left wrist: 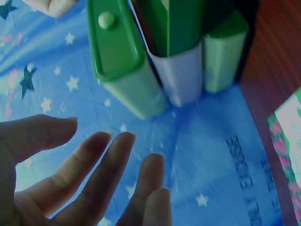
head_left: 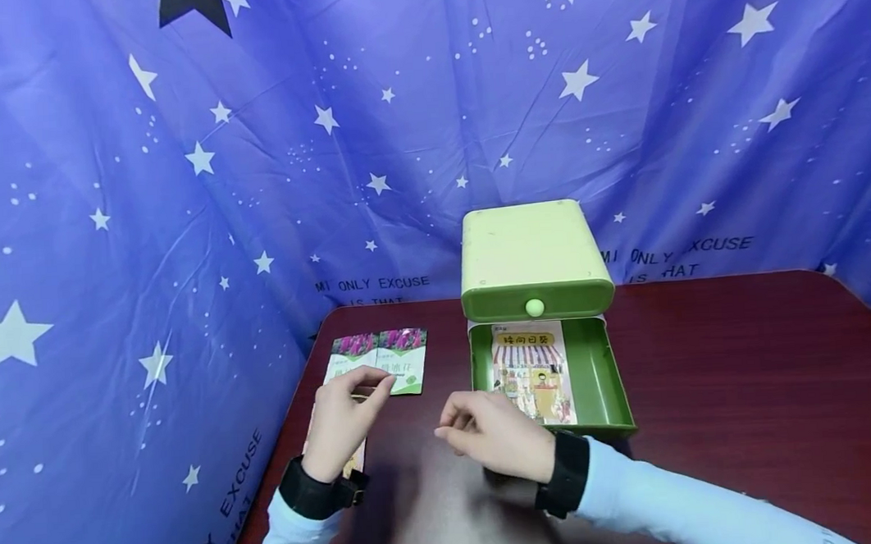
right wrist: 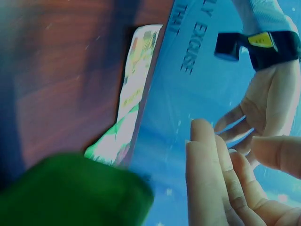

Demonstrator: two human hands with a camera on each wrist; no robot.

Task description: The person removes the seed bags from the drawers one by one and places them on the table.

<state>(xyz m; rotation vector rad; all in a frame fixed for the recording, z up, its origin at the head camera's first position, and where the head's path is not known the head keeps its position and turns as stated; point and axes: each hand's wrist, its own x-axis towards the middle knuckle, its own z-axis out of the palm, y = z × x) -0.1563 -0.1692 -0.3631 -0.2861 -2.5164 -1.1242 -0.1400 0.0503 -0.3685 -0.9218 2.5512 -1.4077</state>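
Observation:
My left hand (head_left: 345,420) hovers over the table's left side, its fingers slightly bent and holding nothing. Behind it lie two flower-printed packets (head_left: 405,362), side by side. A further packet (head_left: 357,459) with a pinkish print shows partly beneath the left hand, mostly hidden. A small cabinet (head_left: 530,246), cream on top with green drawers, stands at the back. Its lower drawer (head_left: 594,370) is pulled out, and a packet with a striped awning print (head_left: 533,370) lies flat inside. Just left of the drawer's front is my right hand (head_left: 496,433), fingers loosely bent, nothing in them.
The upper drawer (head_left: 573,299), with a round pale knob (head_left: 534,308), is closed above the pulled-out one. A blue star-printed cloth (head_left: 414,142) hangs behind and to the left of the dark red table (head_left: 751,379).

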